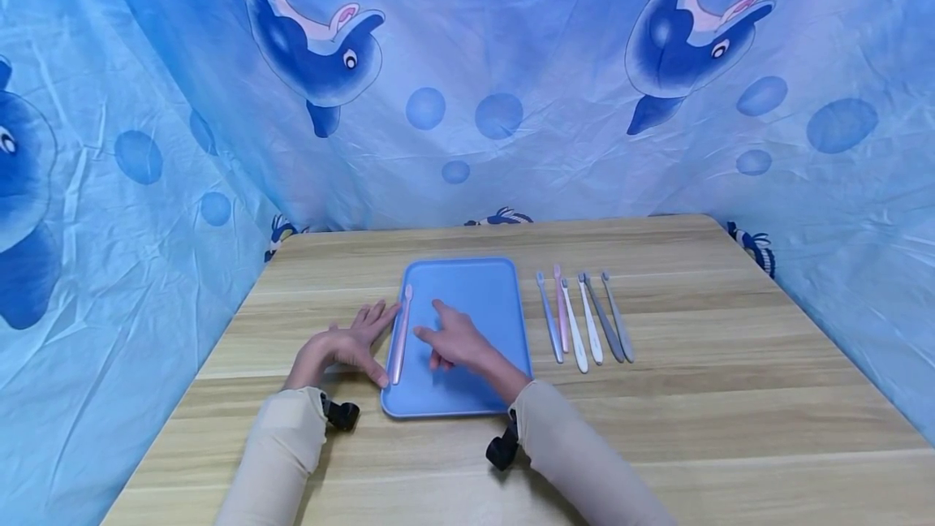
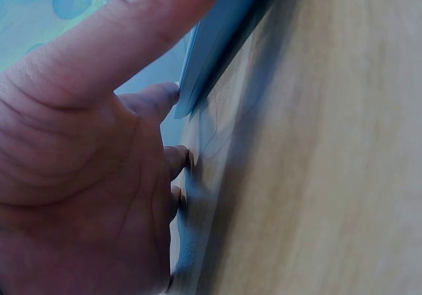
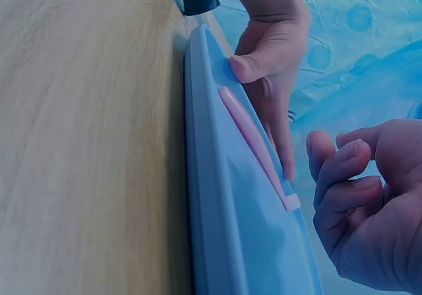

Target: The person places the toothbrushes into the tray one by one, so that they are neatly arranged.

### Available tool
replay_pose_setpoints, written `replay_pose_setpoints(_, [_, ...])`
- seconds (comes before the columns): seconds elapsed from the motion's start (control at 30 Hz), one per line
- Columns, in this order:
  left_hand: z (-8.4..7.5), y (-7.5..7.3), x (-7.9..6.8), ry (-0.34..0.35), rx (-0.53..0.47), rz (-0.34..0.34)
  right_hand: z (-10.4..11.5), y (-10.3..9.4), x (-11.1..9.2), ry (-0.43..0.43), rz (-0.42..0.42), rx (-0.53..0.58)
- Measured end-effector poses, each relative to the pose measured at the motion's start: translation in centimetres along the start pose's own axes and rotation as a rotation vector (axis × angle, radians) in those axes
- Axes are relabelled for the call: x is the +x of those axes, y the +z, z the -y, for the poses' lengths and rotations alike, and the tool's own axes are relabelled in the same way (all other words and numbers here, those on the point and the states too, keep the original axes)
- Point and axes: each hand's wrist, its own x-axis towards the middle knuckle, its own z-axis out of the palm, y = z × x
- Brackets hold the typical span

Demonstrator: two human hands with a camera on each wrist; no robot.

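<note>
A pink toothbrush [image 1: 402,335] lies lengthwise along the left side of a blue tray [image 1: 475,396], its bristle end toward the far edge. My left hand [image 1: 351,343] is spread at the tray's left rim, its thumb and a fingertip against the edge. In the left wrist view, that hand's palm [image 2: 79,189] holds nothing. Above the middle of the tray hovers my right hand [image 1: 460,339], to the right of the toothbrush and apart from it. The right wrist view shows this hand [image 3: 369,202] with loosely bent fingers and nothing between them.
To the right of the tray, several toothbrushes lie in a row: a blue one [image 1: 550,319], a pink one [image 1: 562,315], white ones [image 1: 575,331] and grey ones [image 1: 618,319]. All rest on the wooden table [image 1: 730,396]. A blue dolphin-print curtain [image 1: 570,47] hangs behind it.
</note>
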Motion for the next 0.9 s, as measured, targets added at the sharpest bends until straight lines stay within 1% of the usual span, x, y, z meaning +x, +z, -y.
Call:
replay_pose_setpoints(0.13, [0.1,0.1,0.1,0.002,-0.007,0.000,-0.3,-0.6,-0.3,-0.002,-0.009,-0.006])
replay_pose_setpoints(0.27, [0.0,0.1,0.1,-0.004,-0.012,-0.003,-0.5,-1.3,-0.5,-0.022,-0.015,-0.010])
replay_pose_setpoints(0.43, [0.0,0.1,0.2,-0.002,-0.021,-0.011,-0.5,-2.4,-0.9,-0.049,-0.023,0.018])
replay_pose_setpoints(0.53, [0.1,0.1,0.2,-0.002,-0.015,-0.017,-0.6,-3.0,-1.1,-0.057,-0.036,0.015])
replay_pose_setpoints(0.77, [0.7,0.6,0.2,-0.011,0.002,-0.021,-1.1,-4.2,-1.8,-0.051,-0.060,0.007])
replay_pose_setpoints(0.9, [0.2,0.3,-0.1,0.005,-0.020,-0.009,-1.2,-5.1,-2.2,-0.039,-0.067,0.015])
